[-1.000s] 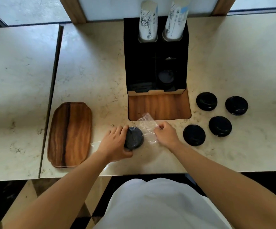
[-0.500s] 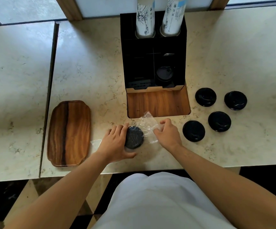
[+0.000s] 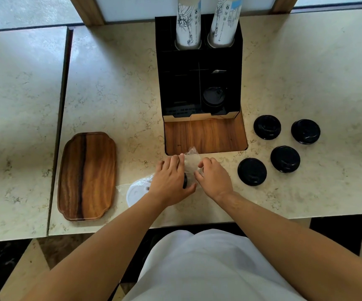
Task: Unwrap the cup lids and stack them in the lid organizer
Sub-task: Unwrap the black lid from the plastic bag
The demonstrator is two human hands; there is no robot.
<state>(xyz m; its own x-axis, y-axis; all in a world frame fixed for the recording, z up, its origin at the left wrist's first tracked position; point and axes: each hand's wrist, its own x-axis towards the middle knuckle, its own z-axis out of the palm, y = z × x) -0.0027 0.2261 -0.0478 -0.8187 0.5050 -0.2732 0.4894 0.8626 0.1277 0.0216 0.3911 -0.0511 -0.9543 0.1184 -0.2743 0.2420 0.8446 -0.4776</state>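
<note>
A black cup lid (image 3: 185, 180) in a clear plastic wrapper (image 3: 190, 163) lies on the counter in front of the black lid organizer (image 3: 198, 68). My left hand (image 3: 171, 180) covers the lid and grips it; only its right edge shows. My right hand (image 3: 213, 178) pinches the wrapper just to the right. One black lid (image 3: 214, 97) sits in the organizer's right front slot. Several loose black lids (image 3: 252, 171) lie to the right. A white lid in plastic (image 3: 135, 192) peeks out under my left wrist.
A wooden tray (image 3: 87, 175) lies at the left near the counter's front edge. Two sleeves of paper cups (image 3: 188, 22) stand in the back of the organizer. A wooden panel (image 3: 205, 135) lies in front of it. A seam (image 3: 64, 88) splits the counter on the left.
My left hand has slid forward over the black lid, hiding most of it. My right hand has drawn in closer on the wrapper. The white wrapped lid shows more now.
</note>
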